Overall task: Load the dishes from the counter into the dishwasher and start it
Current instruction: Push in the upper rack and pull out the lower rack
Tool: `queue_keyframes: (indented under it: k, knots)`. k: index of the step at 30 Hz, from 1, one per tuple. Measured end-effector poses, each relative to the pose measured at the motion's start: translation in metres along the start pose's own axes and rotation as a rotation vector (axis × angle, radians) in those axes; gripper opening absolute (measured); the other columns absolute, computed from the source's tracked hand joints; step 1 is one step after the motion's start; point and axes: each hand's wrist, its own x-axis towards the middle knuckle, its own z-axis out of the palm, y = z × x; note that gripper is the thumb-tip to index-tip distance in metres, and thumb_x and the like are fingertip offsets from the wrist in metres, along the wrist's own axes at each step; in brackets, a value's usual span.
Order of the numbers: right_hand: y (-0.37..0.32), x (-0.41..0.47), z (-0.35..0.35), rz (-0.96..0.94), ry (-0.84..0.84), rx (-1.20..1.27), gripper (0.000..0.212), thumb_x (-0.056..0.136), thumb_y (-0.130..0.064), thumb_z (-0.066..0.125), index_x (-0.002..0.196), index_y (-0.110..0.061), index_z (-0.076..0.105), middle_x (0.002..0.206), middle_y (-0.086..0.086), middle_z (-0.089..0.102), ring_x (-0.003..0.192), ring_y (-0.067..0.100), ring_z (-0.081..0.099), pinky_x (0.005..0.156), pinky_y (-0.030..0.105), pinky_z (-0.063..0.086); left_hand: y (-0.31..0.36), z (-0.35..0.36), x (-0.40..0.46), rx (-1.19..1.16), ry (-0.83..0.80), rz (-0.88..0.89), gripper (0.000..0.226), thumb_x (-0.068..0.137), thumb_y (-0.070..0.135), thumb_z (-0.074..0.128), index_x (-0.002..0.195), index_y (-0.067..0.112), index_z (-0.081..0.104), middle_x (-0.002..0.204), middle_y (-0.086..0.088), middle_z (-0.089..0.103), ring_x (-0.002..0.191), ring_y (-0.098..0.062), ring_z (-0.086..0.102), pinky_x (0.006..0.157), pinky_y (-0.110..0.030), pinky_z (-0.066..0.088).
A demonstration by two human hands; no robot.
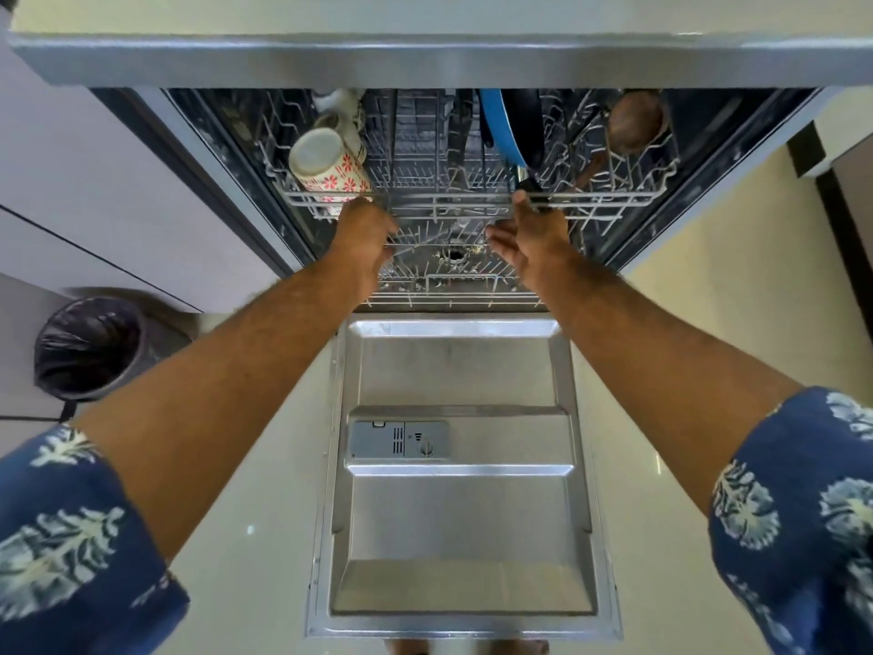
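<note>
The dishwasher stands open with its steel door (460,512) folded flat toward me. The upper rack (453,198) holds a flowered white mug (330,163) at the left, a blue-rimmed pan (508,125) in the middle and a brown wooden spoon (630,122) at the right. My left hand (363,234) curls its fingers round the rack's front rail under the mug. At the rail right of centre, my right hand (531,238) rests with fingers straight, palm turned inward. The lower rack (453,276) shows below, with nothing visible in it.
A bin (89,347) lined with a black bag stands on the floor at the left beside grey cabinet fronts. The steel counter edge (434,59) overhangs the dishwasher. A detergent compartment (399,439) sits in the door. Pale floor lies on both sides.
</note>
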Motion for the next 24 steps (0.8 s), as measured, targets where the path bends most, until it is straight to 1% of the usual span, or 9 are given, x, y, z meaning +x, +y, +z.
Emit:
queue_keyframes:
  k: [3,6,8,10,13,16,19,22,24]
  knots:
    - [-0.001,0.0,0.001,-0.019,-0.012,-0.057,0.036,0.102,-0.03,0.051,0.133,-0.012,0.052,0.113,0.016,0.066,0.1,0.027,0.069,0.086,0.038,0.059,0.004,-0.003,0.003,0.017,-0.019,0.01,0.035,0.09,-0.014,0.038,0.105,0.016,0.047,0.105,0.001,0.057,0.094,-0.012,0.059,0.072,-0.03,0.052]
    - [0.002,-0.002,0.0,-0.067,0.004,-0.149,0.039,0.1,-0.037,0.053,0.129,-0.012,0.055,0.11,0.014,0.068,0.095,0.025,0.07,0.079,0.034,0.061,-0.004,-0.009,0.006,0.115,-0.04,0.051,0.032,0.091,-0.009,0.042,0.093,0.023,0.046,0.102,0.004,0.055,0.1,-0.017,0.055,0.089,-0.038,0.05]
    - [0.007,-0.004,-0.007,-0.108,0.0,-0.227,0.039,0.099,-0.04,0.053,0.127,-0.013,0.054,0.108,0.013,0.068,0.098,0.026,0.07,0.082,0.037,0.06,-0.018,-0.014,0.006,0.175,-0.051,0.121,0.036,0.09,-0.006,0.045,0.115,0.019,0.052,0.114,0.003,0.059,0.107,-0.018,0.056,0.097,-0.041,0.05]
    - [0.023,-0.003,-0.017,-0.162,-0.035,-0.275,0.029,0.101,-0.035,0.051,0.124,-0.016,0.051,0.116,0.017,0.066,0.105,0.031,0.068,0.089,0.042,0.058,-0.04,-0.021,0.007,0.129,-0.046,0.203,0.058,0.089,-0.011,0.045,0.141,0.015,0.043,0.131,0.002,0.058,0.108,-0.01,0.061,0.085,-0.028,0.055]
    - [0.066,0.0,-0.037,-0.384,-0.022,-0.537,0.028,0.1,-0.02,0.056,0.124,-0.01,0.046,0.111,0.006,0.065,0.095,0.018,0.067,0.085,0.027,0.058,-0.081,-0.024,0.016,0.235,-0.006,0.284,0.057,0.088,-0.014,0.046,0.14,0.009,0.041,0.128,0.001,0.057,0.089,0.002,0.06,0.066,-0.017,0.05]
    - [0.108,0.016,-0.056,-0.514,-0.018,-0.808,0.035,0.094,-0.004,0.059,0.126,-0.007,0.045,0.118,0.005,0.056,0.107,0.017,0.057,0.095,0.028,0.051,-0.122,-0.021,0.039,0.512,-0.052,0.31,0.048,0.09,-0.011,0.049,0.135,0.003,0.047,0.132,-0.01,0.055,0.11,-0.019,0.057,0.086,-0.03,0.046]
    - [0.132,0.047,-0.066,-0.492,-0.112,-1.105,0.053,0.093,-0.007,0.061,0.141,-0.01,0.041,0.144,0.012,0.044,0.133,0.025,0.043,0.111,0.034,0.037,-0.149,-0.016,0.071,0.911,-0.172,0.429,0.055,0.088,-0.007,0.053,0.142,0.005,0.046,0.143,-0.018,0.047,0.128,-0.029,0.048,0.094,-0.025,0.038]
    - [0.139,0.089,-0.063,-0.597,-0.195,-1.352,0.071,0.091,-0.01,0.064,0.152,-0.012,0.029,0.156,0.013,0.031,0.144,0.031,0.029,0.118,0.04,0.029,-0.168,-0.005,0.115,1.263,-0.301,0.55,0.071,0.088,0.004,0.059,0.153,0.006,0.03,0.16,-0.015,0.028,0.147,-0.03,0.029,0.117,-0.035,0.029]
    - [0.138,0.119,-0.053,-0.669,-0.264,-1.526,0.074,0.092,-0.016,0.063,0.155,-0.008,0.023,0.158,0.015,0.028,0.145,0.034,0.027,0.119,0.043,0.028,-0.179,-0.001,0.143,1.444,-0.346,0.519,0.084,0.09,0.012,0.061,0.158,0.009,0.012,0.166,-0.012,0.009,0.153,-0.027,0.012,0.123,-0.04,0.019]
